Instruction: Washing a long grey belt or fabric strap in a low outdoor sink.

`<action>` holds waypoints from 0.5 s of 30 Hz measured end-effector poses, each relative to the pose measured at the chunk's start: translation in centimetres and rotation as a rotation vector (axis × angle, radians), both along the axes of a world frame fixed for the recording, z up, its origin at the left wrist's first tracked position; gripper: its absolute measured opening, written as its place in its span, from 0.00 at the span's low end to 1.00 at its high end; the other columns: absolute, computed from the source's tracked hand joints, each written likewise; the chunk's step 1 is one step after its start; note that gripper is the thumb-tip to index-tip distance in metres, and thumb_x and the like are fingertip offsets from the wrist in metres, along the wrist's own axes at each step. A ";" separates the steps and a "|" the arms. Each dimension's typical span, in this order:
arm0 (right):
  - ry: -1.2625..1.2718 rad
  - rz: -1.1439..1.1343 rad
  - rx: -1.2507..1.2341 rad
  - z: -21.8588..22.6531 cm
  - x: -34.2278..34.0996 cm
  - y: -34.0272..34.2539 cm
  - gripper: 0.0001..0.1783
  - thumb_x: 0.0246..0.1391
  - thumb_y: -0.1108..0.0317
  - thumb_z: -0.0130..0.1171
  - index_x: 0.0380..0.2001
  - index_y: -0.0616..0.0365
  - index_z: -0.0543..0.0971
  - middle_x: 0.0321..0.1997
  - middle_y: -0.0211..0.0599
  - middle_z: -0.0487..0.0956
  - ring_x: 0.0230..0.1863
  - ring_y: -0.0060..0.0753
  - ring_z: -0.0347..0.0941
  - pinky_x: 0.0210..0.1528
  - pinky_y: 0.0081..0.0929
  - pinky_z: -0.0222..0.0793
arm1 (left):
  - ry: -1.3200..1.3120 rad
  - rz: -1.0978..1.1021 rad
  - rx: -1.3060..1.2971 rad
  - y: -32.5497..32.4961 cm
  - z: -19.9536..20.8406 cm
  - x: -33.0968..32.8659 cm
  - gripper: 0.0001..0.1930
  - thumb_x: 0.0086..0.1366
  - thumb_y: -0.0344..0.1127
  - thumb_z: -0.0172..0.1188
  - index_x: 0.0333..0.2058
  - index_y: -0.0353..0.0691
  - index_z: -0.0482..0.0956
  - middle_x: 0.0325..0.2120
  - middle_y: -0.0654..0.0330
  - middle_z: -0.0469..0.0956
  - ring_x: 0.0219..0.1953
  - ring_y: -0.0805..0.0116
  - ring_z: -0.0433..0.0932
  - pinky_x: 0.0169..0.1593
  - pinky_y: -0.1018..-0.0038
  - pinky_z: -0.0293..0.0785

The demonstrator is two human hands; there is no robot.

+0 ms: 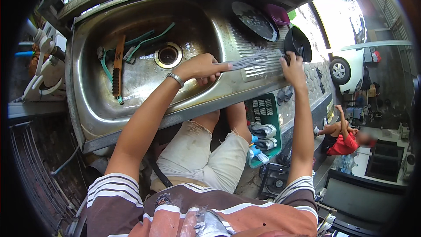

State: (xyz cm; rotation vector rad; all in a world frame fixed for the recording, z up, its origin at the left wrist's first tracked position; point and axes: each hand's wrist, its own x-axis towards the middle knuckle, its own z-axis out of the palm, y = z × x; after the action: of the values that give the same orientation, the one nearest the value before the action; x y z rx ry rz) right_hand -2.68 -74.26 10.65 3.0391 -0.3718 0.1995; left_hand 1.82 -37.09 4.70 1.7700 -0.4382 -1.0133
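Note:
A loose bundle of grey shoelaces (254,60) stretches over the ribbed drainboard, its near end closed in the fingers of my left hand (202,67). That hand, with a watch on the wrist, hovers above the right rim of the sink basin. At the drainboard's right end, my right hand (294,69) has its thumb and fingers pinched at the near edge of a black bowl (299,39). Inside the steel basin (144,22) lie a wooden-backed brush (118,63) and several teal-handled brushes (151,39), left of the drain (168,55).
A round dark pan (255,21) and a pink container (277,14) stand on the drainboard's far side. Below the counter's front edge, a green basket (274,149) holds several shoes. A person in red (344,142) sits at the right, below a white car (351,70).

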 end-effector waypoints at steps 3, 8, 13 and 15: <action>-0.059 -0.070 0.025 -2.5 -1.7 -0.6 0.27 0.64 0.54 0.59 0.61 0.53 0.69 0.51 0.62 0.76 0.56 0.68 0.73 0.58 0.54 0.70 | -0.384 -0.069 0.013 0.7 -1.3 -0.2 0.29 0.65 0.59 0.63 0.33 0.31 0.78 0.29 0.47 0.83 0.32 0.55 0.84 0.35 0.63 0.79; -0.428 0.315 0.292 -1.7 2.1 1.9 0.24 0.64 0.65 0.59 0.61 0.54 0.70 0.48 0.55 0.79 0.55 0.64 0.74 0.59 0.50 0.67 | -0.525 -0.120 -0.059 0.9 -0.9 0.0 0.22 0.69 0.49 0.60 0.41 0.29 0.76 0.36 0.37 0.82 0.43 0.43 0.82 0.47 0.56 0.75; -0.234 0.522 0.344 1.1 10.8 6.6 0.23 0.66 0.66 0.53 0.64 0.43 0.73 0.54 0.57 0.75 0.61 0.62 0.71 0.63 0.49 0.66 | -0.246 -0.098 0.033 0.3 0.5 0.0 0.24 0.74 0.51 0.51 0.41 0.28 0.77 0.33 0.39 0.82 0.40 0.46 0.83 0.46 0.57 0.76; 0.101 0.350 0.272 0.2 13.9 6.5 0.21 0.69 0.67 0.50 0.64 0.44 0.71 0.59 0.59 0.73 0.62 0.59 0.67 0.68 0.44 0.61 | -0.162 -0.132 0.064 0.1 1.2 -0.2 0.28 0.75 0.54 0.47 0.41 0.28 0.78 0.33 0.39 0.82 0.39 0.45 0.83 0.47 0.57 0.76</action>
State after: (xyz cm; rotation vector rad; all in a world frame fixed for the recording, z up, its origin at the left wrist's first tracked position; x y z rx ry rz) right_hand 11.22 -67.73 10.87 3.3437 0.1585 0.0122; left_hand 1.64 -36.99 5.86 1.9084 -0.6373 -0.9878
